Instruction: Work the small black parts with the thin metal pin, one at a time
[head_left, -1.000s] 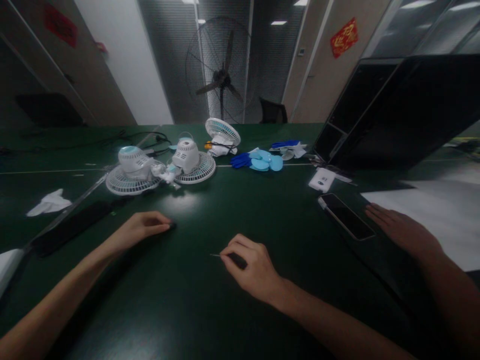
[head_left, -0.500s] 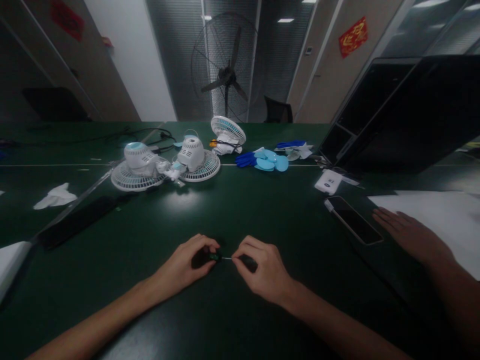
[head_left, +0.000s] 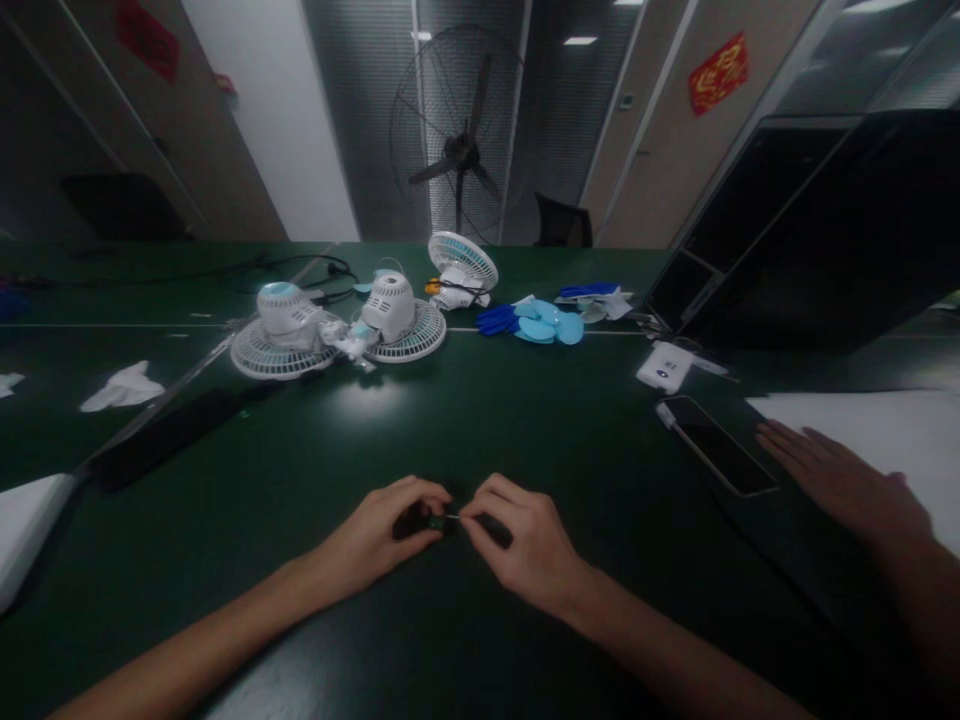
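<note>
Low over the dark green table, my left hand [head_left: 397, 522] pinches a small dark green piece [head_left: 436, 522], largely hidden by the fingers. My right hand [head_left: 517, 530] faces it from the right, thumb and forefinger closed on a thin pale rod [head_left: 452, 517]. The rod's left end meets the green piece, but I cannot tell whether it goes inside. Both pieces are too small and dim to name more exactly.
Partly dismantled white fans [head_left: 390, 310] lie at the back left. Light-blue fan blades [head_left: 551, 322] and blue gloves [head_left: 496, 319] lie behind. A phone [head_left: 716, 445] is on the right, beside another person's hand [head_left: 847, 490] on white paper [head_left: 870, 415]. A dark monitor [head_left: 832, 230] stands behind.
My hands have come closer together, and less of the pale rod shows between them. The whole view has shifted slightly, moving the scene to the right.
</note>
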